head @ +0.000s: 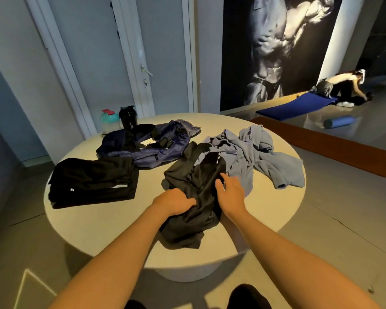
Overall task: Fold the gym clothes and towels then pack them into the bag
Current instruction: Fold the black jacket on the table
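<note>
Black garment [194, 188] lies crumpled on the round bench [87, 224] under both hands. The left hand [176, 201] bunches its cloth in curled fingers. The right hand [230, 192] rests on it, fingers relaxed. Beyond the hands sit a navy bag [147, 143] and a blue-grey cloth heap [254, 157], and left of the left hand lie folded black clothes [94, 181].

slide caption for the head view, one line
Left hand grips, right hand touches a crumpled black garment on a round white table, beside a folded black garment and navy fabric bag.
</note>
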Action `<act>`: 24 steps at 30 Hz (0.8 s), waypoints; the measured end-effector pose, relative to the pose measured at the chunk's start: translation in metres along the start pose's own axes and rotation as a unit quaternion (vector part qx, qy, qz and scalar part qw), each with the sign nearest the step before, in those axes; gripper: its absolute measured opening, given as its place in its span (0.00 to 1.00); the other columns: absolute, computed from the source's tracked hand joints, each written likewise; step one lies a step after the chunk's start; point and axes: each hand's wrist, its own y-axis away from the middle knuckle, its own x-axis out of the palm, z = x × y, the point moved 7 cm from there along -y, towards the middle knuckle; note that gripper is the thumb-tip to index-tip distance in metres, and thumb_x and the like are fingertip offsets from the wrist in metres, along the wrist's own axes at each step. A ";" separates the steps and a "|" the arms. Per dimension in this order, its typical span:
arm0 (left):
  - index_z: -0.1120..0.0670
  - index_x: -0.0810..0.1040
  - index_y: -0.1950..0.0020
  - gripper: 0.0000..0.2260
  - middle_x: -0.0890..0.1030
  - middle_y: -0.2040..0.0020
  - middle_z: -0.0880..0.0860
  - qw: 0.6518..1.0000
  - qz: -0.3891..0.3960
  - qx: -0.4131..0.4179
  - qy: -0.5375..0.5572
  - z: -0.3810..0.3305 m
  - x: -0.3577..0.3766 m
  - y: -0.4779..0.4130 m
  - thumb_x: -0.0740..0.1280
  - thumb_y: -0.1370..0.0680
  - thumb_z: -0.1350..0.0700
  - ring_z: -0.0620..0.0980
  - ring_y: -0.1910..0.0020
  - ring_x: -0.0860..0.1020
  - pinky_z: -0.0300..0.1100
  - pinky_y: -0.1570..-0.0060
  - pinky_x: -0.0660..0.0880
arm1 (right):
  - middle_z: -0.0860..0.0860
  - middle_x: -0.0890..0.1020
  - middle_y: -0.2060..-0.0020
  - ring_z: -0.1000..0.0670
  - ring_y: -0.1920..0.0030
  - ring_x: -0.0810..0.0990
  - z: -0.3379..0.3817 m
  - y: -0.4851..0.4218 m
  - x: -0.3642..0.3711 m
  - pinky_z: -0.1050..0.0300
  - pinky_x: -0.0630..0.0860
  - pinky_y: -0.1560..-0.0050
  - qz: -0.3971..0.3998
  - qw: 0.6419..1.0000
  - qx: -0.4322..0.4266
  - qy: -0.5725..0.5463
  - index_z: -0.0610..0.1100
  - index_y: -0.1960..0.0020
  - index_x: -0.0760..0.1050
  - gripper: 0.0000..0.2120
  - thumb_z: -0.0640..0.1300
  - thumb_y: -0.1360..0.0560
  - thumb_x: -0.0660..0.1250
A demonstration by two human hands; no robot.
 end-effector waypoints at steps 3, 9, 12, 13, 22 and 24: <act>0.54 0.79 0.64 0.18 0.81 0.63 0.51 0.984 -0.104 0.053 0.132 0.002 -0.010 0.020 0.65 0.20 0.44 0.52 0.59 0.78 0.46 0.55 0.73 | 0.46 0.76 0.32 0.43 0.32 0.73 0.019 0.029 0.009 0.44 0.69 0.31 0.041 0.997 -0.047 -0.036 0.47 0.26 0.70 0.22 0.53 0.17 0.60; 0.51 0.70 0.24 0.27 0.70 0.25 0.55 0.985 -0.090 0.066 0.135 0.021 0.014 0.034 0.72 0.23 0.52 0.57 0.27 0.68 0.49 0.27 0.65 | 0.50 0.80 0.36 0.48 0.37 0.76 0.034 0.077 0.018 0.58 0.70 0.34 0.144 0.981 -0.104 -0.076 0.48 0.35 0.78 0.17 0.35 0.19 0.60; 0.49 0.79 0.37 0.15 0.79 0.37 0.52 0.974 -0.117 0.061 0.185 0.028 0.023 0.043 0.72 0.23 0.51 0.53 0.39 0.77 0.44 0.39 0.72 | 0.47 0.77 0.39 0.50 0.40 0.74 0.029 0.089 -0.002 0.61 0.68 0.37 0.026 0.991 -0.064 -0.113 0.46 0.34 0.76 0.18 0.34 0.19 0.57; 0.49 0.80 0.43 0.09 0.81 0.43 0.50 0.967 -0.136 0.058 0.206 0.028 0.022 0.049 0.71 0.23 0.52 0.50 0.44 0.77 0.40 0.45 0.72 | 0.46 0.76 0.40 0.51 0.43 0.73 0.026 0.094 -0.008 0.62 0.67 0.39 -0.012 0.993 -0.052 -0.109 0.46 0.34 0.75 0.18 0.34 0.19 0.56; 0.38 0.72 0.47 0.05 0.77 0.48 0.40 0.822 -0.374 -0.014 0.429 0.081 0.022 0.102 0.61 0.18 0.50 0.49 0.48 0.78 0.54 0.46 0.79 | 0.51 0.72 0.46 0.47 0.40 0.72 0.016 0.111 -0.013 0.52 0.60 0.36 -0.113 0.993 -0.041 0.012 0.51 0.39 0.78 0.11 0.45 0.17 0.58; 0.36 0.72 0.43 0.06 0.76 0.38 0.44 0.818 -0.353 0.027 0.454 0.079 0.024 0.097 0.63 0.18 0.47 0.49 0.38 0.77 0.55 0.37 0.77 | 0.53 0.69 0.44 0.50 0.37 0.67 0.022 0.117 -0.013 0.51 0.56 0.33 -0.105 0.992 -0.069 0.015 0.54 0.37 0.76 0.12 0.52 0.18 0.60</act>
